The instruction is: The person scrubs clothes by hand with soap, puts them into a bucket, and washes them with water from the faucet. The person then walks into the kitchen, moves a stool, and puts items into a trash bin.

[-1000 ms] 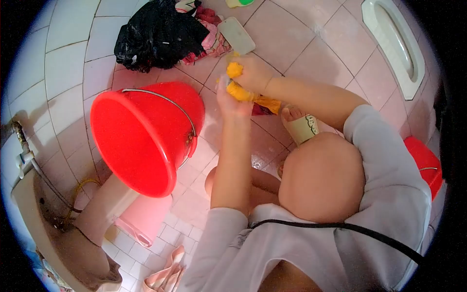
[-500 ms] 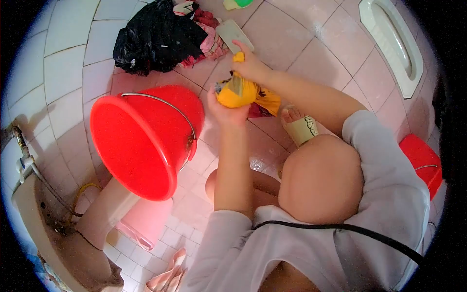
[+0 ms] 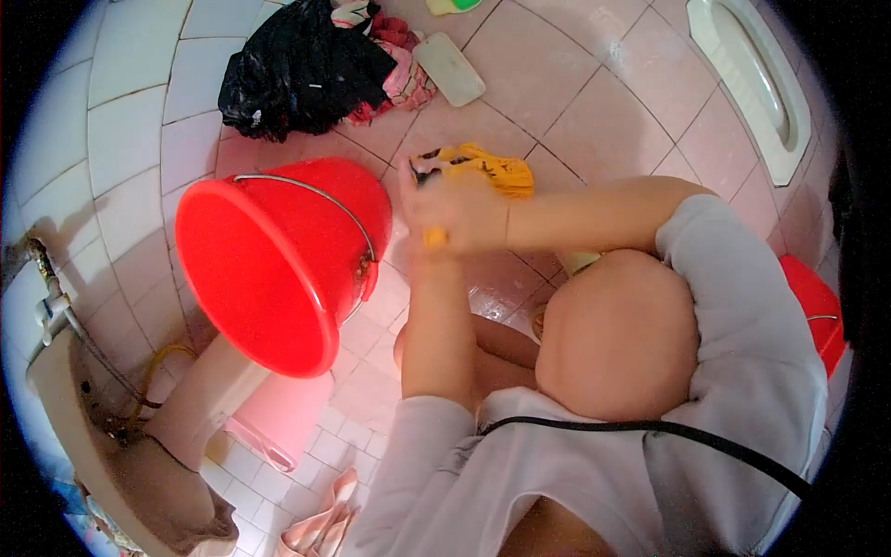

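A yellow cloth with dark patterning (image 3: 501,174) is bunched over my left hand (image 3: 414,200), which is closed on it and mostly covered by the other hand. My right hand (image 3: 469,215), smeared by motion, lies across the cloth and my left wrist. Pinched in its fingers is a small yellow piece that looks like soap (image 3: 434,239). Both hands are above the tiled floor, just right of a large red bucket (image 3: 255,269) that leans with its mouth toward me.
Dark and pink clothes (image 3: 306,74) lie in a heap beside a pale flat tray or box (image 3: 450,70). A squat toilet (image 3: 756,84) is at upper right, a second red bucket (image 3: 817,311) at right. A pink bucket (image 3: 278,422) and a washbasin (image 3: 121,464) are at lower left.
My right hand has come down and left from above the cloth onto it and my left wrist, carrying the small yellow piece. The pale tray now shows fully.
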